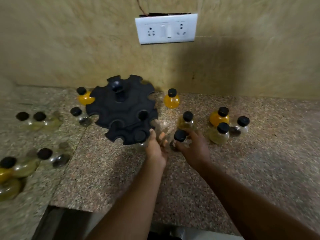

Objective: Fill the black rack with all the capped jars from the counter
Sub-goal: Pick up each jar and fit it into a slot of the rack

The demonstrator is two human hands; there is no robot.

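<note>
Gripping a black-capped jar (180, 138) from the side, the right hand (194, 148) has its fingers curled round the glass body, which they mostly hide; only the cap and a dark patch at the jar's base show. The left hand (155, 149) is half open, its thumb touching the near rim of the black rack (121, 108), its fingers blurred so that their exact spread is hard to tell. A clear jar (141, 144) seems to hang in the rack slot just beside that thumb, though only a glint of glass shows under the rim. Just beyond the right hand stands a pale yellow jar (186, 121). Further right of it, a cluster of three jars (223, 127) stands close together. Beyond the rack's right edge stands an orange jar (171, 99). Left of the left hand, past the rack, an orange jar (84, 97) is partly hidden by the rack's rim, with a clear jar (80, 116) beside it. Far left, more jars (34, 120) are smeared by blur, and those at the frame's edge (8, 177) are cut off. All rest on the speckled counter (107, 170).
</note>
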